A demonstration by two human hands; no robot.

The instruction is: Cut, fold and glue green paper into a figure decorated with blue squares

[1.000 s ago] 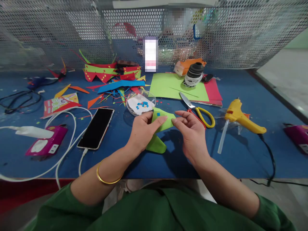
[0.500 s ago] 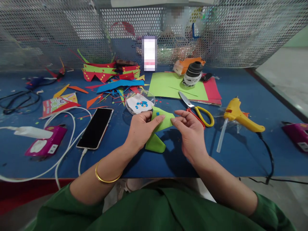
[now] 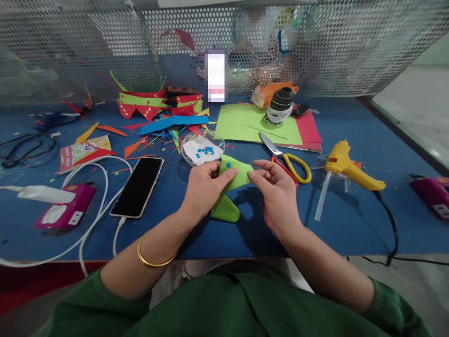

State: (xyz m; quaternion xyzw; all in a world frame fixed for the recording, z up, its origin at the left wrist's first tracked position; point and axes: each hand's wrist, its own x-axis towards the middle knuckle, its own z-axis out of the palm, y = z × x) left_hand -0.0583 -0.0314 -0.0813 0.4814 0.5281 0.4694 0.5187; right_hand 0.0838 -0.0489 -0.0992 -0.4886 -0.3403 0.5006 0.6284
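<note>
A lime-green paper cutout [image 3: 242, 179] with a small blue square [image 3: 228, 165] on its upper left is held up above the table. My left hand [image 3: 201, 187] grips its left side, thumb on top and fingers behind. At the right tip, my right hand [image 3: 278, 194] pinches the edge between thumb and fingertips. Another green flap [image 3: 226, 209] hangs below my left thumb; I cannot tell whether it belongs to the same piece. Just beyond my left hand stands a clear round dish [image 3: 223, 140] with white paper [image 3: 191, 149] and tiny blue paper bits [image 3: 208, 150] inside.
Scissors [image 3: 297, 164] and a yellow glue gun [image 3: 354, 171] lie to the right. A phone [image 3: 137, 187] with a white cable and a purple power strip [image 3: 66, 206] are on the left. Paper masks [image 3: 142, 105], scraps and coloured sheets [image 3: 238, 122] lie at the back before a perforated metal screen [image 3: 189, 28].
The whole view has shifted very slightly. Both hands keep the same hold on the green paper cutout.
</note>
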